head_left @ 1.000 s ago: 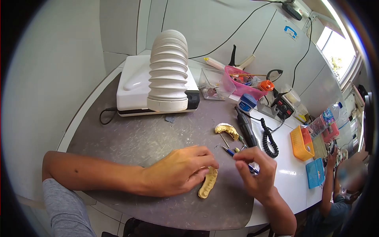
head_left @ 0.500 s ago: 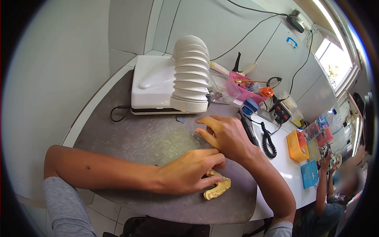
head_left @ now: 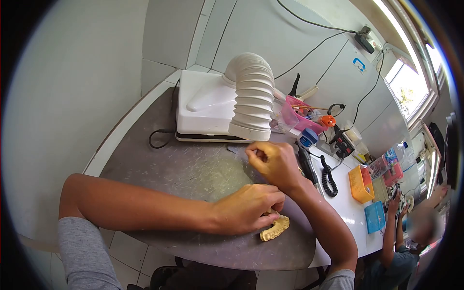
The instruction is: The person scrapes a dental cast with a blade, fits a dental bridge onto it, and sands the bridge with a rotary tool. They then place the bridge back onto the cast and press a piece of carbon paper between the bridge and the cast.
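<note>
- Left hand [head_left: 247,209]: fingers clamped on yellow dental cast [head_left: 275,229], near desk's [head_left: 203,249] front edge.
- Right hand [head_left: 273,164]: fingers curled together, near white hose [head_left: 253,96]; contents hidden.

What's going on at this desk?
A person's left hand has its fingers at a yellow, curved dental cast on the dark grey tabletop, partly covering it. The right hand is curled just below the mouth of a white ribbed plastic hose; whether it holds anything can't be seen. Off to the right, another person in a dark top has both hands raised.
</note>
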### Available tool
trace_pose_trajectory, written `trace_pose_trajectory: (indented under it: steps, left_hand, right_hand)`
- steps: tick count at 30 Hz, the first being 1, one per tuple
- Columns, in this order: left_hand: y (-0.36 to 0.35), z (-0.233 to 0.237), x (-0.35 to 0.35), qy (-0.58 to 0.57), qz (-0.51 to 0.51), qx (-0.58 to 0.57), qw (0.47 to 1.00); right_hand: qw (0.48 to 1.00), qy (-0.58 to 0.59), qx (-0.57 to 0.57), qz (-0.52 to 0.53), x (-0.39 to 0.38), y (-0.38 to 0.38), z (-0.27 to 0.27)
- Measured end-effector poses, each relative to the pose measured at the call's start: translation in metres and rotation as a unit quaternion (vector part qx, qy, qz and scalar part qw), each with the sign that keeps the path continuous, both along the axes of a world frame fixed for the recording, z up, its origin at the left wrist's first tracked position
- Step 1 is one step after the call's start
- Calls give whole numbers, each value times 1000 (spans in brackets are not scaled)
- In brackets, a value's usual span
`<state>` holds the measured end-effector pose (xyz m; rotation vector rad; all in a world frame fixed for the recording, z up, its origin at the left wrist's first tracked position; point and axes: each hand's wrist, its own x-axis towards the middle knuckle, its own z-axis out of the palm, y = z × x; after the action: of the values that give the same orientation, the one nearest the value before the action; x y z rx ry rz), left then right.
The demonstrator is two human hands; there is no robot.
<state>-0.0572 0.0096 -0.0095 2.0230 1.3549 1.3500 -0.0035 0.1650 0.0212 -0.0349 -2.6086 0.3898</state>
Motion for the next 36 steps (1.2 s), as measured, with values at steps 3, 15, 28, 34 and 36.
trace_pose_trajectory:
  steps: [3,15,28,34,36]
  left_hand:
    - [0,-1,1,31,9,5,999]
    - [2,-3,-3,21,-18,10,1000]
    - [3,-4,-1,18,-19,25,999]
    - [3,-4,-2,27,-19,22,999]
    - [3,-4,-3,23,-17,15,999]
  right_hand:
    - [998,-39,-15,-43,12,1,14]
    - [994,-10,111,10,-30,-5,-14]
    - [999,-21,24,9,-10,2,-4]
    - [999,-36,31,-3,-4,-5,5]
    - [998,-34,58,3,-9,1,-6]
